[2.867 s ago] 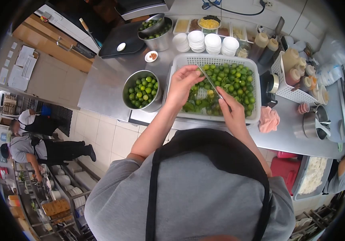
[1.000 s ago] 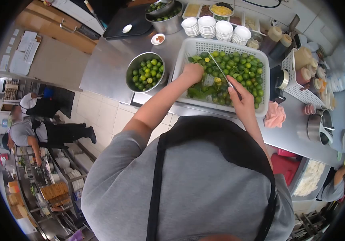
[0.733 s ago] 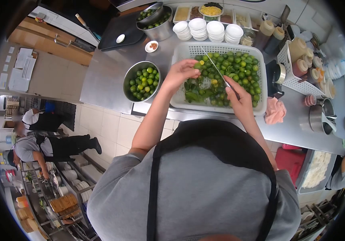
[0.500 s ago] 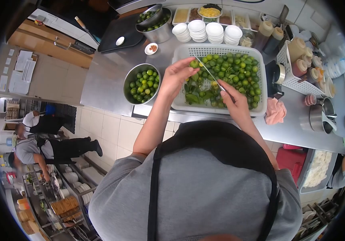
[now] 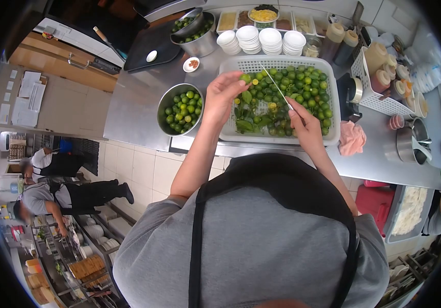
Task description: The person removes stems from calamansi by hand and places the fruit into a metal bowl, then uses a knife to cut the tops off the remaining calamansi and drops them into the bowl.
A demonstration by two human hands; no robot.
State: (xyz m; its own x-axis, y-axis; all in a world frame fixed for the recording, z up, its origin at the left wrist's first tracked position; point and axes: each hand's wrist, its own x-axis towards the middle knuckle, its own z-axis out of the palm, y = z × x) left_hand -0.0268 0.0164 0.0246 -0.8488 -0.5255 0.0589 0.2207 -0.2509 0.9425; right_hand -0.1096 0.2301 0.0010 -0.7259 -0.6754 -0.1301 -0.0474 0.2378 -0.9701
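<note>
My left hand point(image 5: 221, 98) is closed, pinching a small green lime point(image 5: 245, 78) at its fingertips above the left side of the white perforated basket point(image 5: 226, 134). In my right hand point(image 5: 305, 122) is a knife point(image 5: 277, 86), its thin blade pointing up and left over the fruit, apart from the held lime. Many small green limes point(image 5: 310, 87) fill the basket, with green leaves point(image 5: 245, 124) and a few cut yellowish pieces among them. Left of my left forearm stands a metal pot point(image 5: 162, 120) of similar limes.
Behind the basket are stacks of white bowls point(image 5: 270, 41) and a metal pot point(image 5: 202, 47) with more limes. Sauce bottles in a white crate point(image 5: 382, 105) and a pink cloth point(image 5: 352, 138) sit to the right. Two people point(image 5: 56, 195) work at shelves on the far left.
The knife has moved away from the held lime, its tip now farther right and up. My left hand has shifted slightly left, still pinching the lime.
</note>
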